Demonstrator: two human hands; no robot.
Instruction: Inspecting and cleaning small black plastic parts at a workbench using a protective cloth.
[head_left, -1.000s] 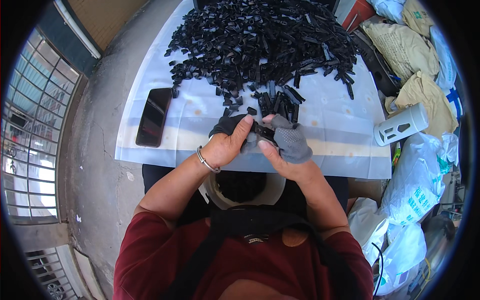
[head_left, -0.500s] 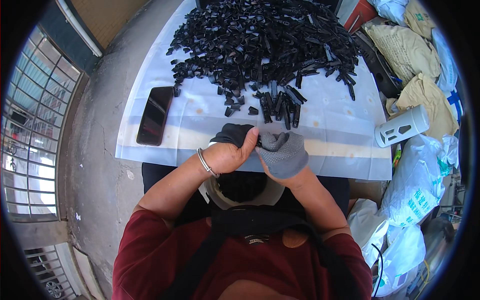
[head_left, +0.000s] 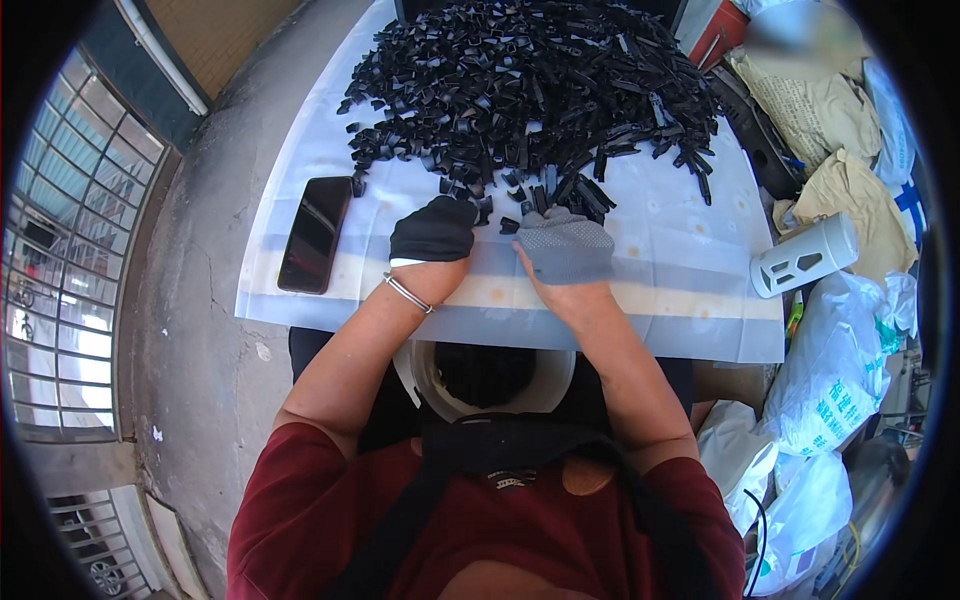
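Note:
My left hand (head_left: 434,235), in a black partial glove with a metal bangle at the wrist, is curled at the near edge of the small curved black plastic pieces (head_left: 470,180). Level with it, my right hand (head_left: 565,248), in a grey dotted glove, closes beside the longer black plastic pieces (head_left: 592,195). The backs of both hands cover the fingertips, so what they pinch is hidden. Beyond them spreads a large heap of black plastic parts (head_left: 520,90). Below the table edge, a pale bucket (head_left: 425,378) with dark contents sits between my legs.
A phone (head_left: 314,235) lies left of my hands on the table's pale cloth (head_left: 690,250). A white cup-like container (head_left: 805,256) lies tilted by the right edge. Filled sacks (head_left: 825,110) and plastic bags (head_left: 825,370) crowd the right side. A barred window (head_left: 75,250) stands at the left.
My hands were together near the table's front edge with something dark between them. Now they are apart and farther forward, each at the near edge of the black pieces.

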